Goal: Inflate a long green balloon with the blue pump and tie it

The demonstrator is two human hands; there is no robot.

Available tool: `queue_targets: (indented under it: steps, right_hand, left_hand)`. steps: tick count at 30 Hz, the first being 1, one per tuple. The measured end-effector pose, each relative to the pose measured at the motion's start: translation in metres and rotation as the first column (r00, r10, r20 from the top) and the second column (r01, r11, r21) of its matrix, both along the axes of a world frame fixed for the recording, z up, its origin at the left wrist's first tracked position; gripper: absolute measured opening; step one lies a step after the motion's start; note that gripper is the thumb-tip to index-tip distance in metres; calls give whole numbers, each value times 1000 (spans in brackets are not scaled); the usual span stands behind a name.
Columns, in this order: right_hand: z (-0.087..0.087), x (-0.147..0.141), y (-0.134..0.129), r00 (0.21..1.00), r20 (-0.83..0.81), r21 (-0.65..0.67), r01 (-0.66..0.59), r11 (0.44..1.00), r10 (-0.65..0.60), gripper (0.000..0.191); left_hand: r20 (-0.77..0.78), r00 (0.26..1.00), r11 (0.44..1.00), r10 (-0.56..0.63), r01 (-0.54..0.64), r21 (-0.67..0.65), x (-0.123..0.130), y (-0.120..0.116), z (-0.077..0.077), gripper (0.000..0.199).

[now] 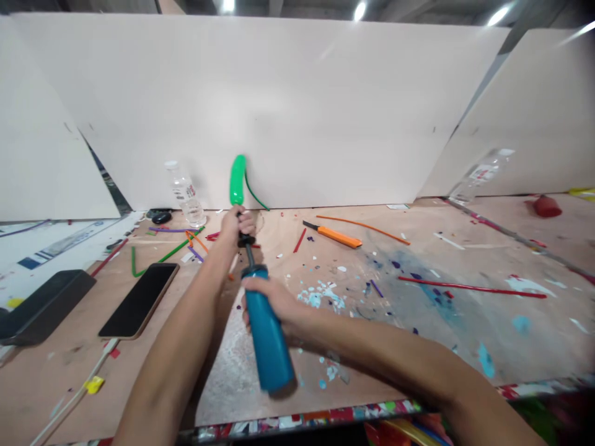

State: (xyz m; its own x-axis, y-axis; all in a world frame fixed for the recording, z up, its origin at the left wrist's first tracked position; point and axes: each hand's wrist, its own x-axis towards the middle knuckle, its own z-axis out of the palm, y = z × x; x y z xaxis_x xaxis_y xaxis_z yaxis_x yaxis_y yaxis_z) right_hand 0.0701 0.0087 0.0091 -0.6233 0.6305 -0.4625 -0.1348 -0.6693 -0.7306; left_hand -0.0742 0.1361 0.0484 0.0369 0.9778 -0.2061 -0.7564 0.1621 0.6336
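Person's left hand [238, 224] and right hand [269, 300] gripping a blue pump [269, 337], green balloon [237, 179] at its far end

A tall white panel [297, 111] is standing along the back of the tabletop [223, 390], and the balloon is pointing upward just in front of it; whether they are touching cannot be told. The pump's near end is showing close to the paint-flecked front edge [316, 416]. On the left, a clear bottle [186, 195] and a phone [139, 300] are bordering the working room. On the right, the wider stretch is holding low items: an orange cutter [338, 236], an orange strand [362, 228] and, farther off, a long red strand [471, 287].

The left hand is holding the pump's black end, fingers curled firmly around it (the balloon's exact fit is being hidden by those fingers). The right hand is clasping the barrel just below its dark collar, thumb lying across the near face. Between the hands, a bare rod [250, 255] is showing.

Directly above the left hand, the balloon is standing nearly upright, glossy, slightly curved and partly filled. From its upper part, a thin, unfilled tail [253, 194] is bending down to the right towards the tabletop.
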Motion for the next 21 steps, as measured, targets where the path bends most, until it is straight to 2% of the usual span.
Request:
queue_targets:
  steps: [3,4,6,9,12,18,21]
  right_hand:
    - [10,-3,-17,992,-47,-25,-121,992,120,16]
    - [14,-2,-14,984,-27,-37,-177,983,177,17]
    - [19,1,6,959,32,-82,-278,957,281,23]
    - [19,9,43,975,80,-44,-205,978,208,27]
    - [14,15,60,987,43,13,-158,987,157,21]
    - [8,16,54,982,27,-54,-187,981,189,19]
    - [9,18,56,976,2,-86,-218,972,219,21]
  left_hand:
    - [46,996,997,76,-78,27,-31,0,20,32]
    - [71,992,993,103,-107,58,-33,-1,22,31]
    - [106,988,988,112,-122,96,-20,-3,20,30]
    - [18,1000,997,18,-20,68,22,-7,9,33]
    - [-28,999,993,-20,23,113,51,-11,2,33]
    - [-42,999,992,24,-19,122,45,-20,0,31]
    - [-25,999,995,23,-21,102,46,-22,-7,26]
